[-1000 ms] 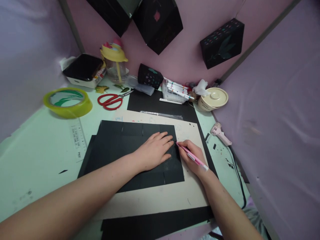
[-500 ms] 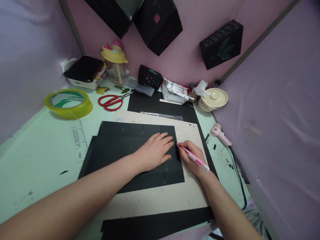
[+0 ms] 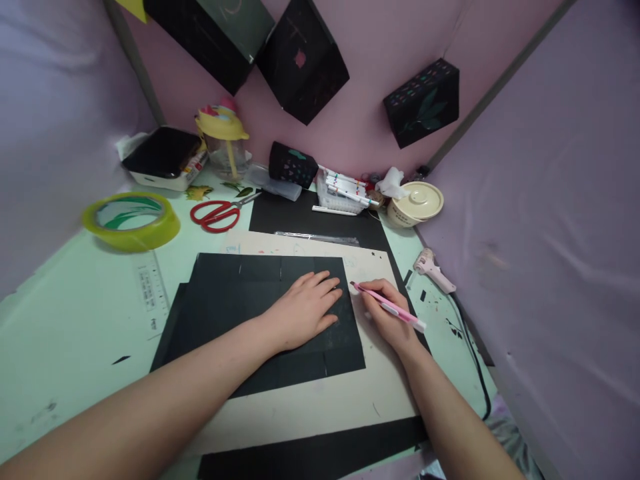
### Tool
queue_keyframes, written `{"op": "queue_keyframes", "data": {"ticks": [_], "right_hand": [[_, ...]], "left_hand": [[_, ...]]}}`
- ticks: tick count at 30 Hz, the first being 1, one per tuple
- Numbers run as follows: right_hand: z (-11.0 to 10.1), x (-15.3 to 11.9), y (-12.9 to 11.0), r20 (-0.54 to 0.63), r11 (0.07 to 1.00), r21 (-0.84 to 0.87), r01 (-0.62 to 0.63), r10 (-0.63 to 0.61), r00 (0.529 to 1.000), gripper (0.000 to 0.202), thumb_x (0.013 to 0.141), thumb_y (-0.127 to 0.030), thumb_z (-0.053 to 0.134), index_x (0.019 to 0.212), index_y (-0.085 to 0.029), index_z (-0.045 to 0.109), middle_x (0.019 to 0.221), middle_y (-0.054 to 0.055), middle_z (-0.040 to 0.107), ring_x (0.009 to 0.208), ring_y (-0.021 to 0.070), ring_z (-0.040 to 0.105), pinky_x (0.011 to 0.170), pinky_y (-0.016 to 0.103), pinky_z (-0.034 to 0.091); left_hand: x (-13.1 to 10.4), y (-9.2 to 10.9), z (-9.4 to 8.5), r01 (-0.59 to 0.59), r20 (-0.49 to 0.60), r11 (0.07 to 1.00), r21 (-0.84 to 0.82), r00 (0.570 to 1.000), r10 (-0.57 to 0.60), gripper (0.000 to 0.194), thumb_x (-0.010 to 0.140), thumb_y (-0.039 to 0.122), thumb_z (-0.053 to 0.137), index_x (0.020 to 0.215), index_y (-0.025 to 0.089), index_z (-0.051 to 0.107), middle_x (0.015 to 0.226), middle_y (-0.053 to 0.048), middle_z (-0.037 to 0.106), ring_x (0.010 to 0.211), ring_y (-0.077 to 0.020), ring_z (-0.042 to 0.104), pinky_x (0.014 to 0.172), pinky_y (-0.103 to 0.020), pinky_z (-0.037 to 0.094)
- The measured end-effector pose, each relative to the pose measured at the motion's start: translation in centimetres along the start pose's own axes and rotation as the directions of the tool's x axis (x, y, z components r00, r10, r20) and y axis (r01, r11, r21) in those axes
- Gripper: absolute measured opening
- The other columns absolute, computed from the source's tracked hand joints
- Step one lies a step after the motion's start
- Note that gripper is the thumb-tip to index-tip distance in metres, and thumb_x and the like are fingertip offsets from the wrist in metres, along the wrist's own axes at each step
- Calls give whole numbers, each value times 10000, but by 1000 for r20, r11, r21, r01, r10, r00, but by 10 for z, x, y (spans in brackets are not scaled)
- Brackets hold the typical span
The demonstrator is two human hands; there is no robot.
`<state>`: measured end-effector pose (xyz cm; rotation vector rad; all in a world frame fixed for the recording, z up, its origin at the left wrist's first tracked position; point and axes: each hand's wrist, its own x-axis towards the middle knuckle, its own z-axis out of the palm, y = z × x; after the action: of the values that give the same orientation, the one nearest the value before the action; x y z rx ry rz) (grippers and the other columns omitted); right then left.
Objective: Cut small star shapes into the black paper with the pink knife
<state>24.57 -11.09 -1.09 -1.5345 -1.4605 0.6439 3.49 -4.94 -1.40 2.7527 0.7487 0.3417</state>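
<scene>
My left hand (image 3: pixel 303 310) lies flat, fingers apart, on a black paper sheet (image 3: pixel 235 300) and presses it down. The sheet rests on a beige cardboard mat (image 3: pixel 320 393). My right hand (image 3: pixel 387 317) grips a pink craft knife (image 3: pixel 390 307) like a pen. Its tip sits at the sheet's right edge, just beside my left fingertips. More black paper (image 3: pixel 305 210) lies under the mat at the back and front.
A yellow-green tape roll (image 3: pixel 131 220), a clear ruler (image 3: pixel 147 293) and red scissors (image 3: pixel 217 212) lie at the left. Markers (image 3: pixel 343 187), a cream lidded pot (image 3: pixel 416 203) and a pink glue gun (image 3: pixel 434 270) with its cord sit at the right. Black boxes hang on the pink wall.
The view has shifted slightly, so the table sits a bit lower and left in frame. The knife's back end has tilted lower in my right hand; both hands stay at the sheet's right edge.
</scene>
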Motion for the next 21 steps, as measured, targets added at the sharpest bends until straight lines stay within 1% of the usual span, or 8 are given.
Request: {"op": "queue_keyframes", "data": {"ticks": [2,4,6,8,11,13,21], "right_hand": [[-4,3,-3,13,998,49,-27,26,1000,140,826,-260,615,942,-219,682,941,39,703,855,188,640,756,291,490],[-7,6,-6,54,994,68,-83,79,995,144,823,-280,628,935,-221,698,948,36,706,859,188,639,752,288,484],[-8,8,-8,83,989,61,-137,132,988,124,831,-286,612,873,-213,703,867,26,702,776,176,631,689,274,477],[-6,9,-9,73,986,49,-160,157,985,122,830,-272,590,815,-202,690,763,11,676,674,157,600,614,257,456],[-2,9,-8,41,982,52,-181,179,983,86,795,-249,597,801,-195,664,681,-6,635,586,141,553,530,237,415],[-1,9,-7,46,980,45,-195,193,980,77,776,-255,615,780,-191,658,658,-8,624,562,137,537,503,231,395],[1,11,-8,58,984,10,-178,177,983,115,759,-270,627,699,-182,672,642,5,633,577,141,544,529,239,399]], "left_hand": [[0,0,0,-4,1,1000,-2,1000,4,412,937,371,515,1310,197,517,1453,-83,443,1380,-292,321,1121,-465,256],[1,0,-1,-5,2,1000,-7,1000,5,403,935,367,518,1304,203,520,1451,-84,445,1379,-294,322,1117,-471,260],[1,0,-1,-5,3,1000,-13,1000,5,406,933,366,523,1304,200,518,1449,-87,446,1382,-293,317,1117,-474,259],[1,0,-1,-2,8,1000,-18,1000,2,409,931,363,529,1304,195,518,1450,-86,443,1384,-292,313,1120,-472,254],[1,1,-1,6,10,1000,-25,1000,-6,395,927,359,536,1286,194,528,1452,-80,441,1381,-293,317,1126,-468,250],[1,1,-2,8,7,1000,-30,1000,-8,375,928,357,532,1267,199,538,1452,-80,441,1380,-294,320,1126,-469,251],[1,2,-2,14,8,999,-46,1000,-13,365,932,355,526,1257,191,542,1447,-87,447,1386,-286,314,1127,-465,244]]}}
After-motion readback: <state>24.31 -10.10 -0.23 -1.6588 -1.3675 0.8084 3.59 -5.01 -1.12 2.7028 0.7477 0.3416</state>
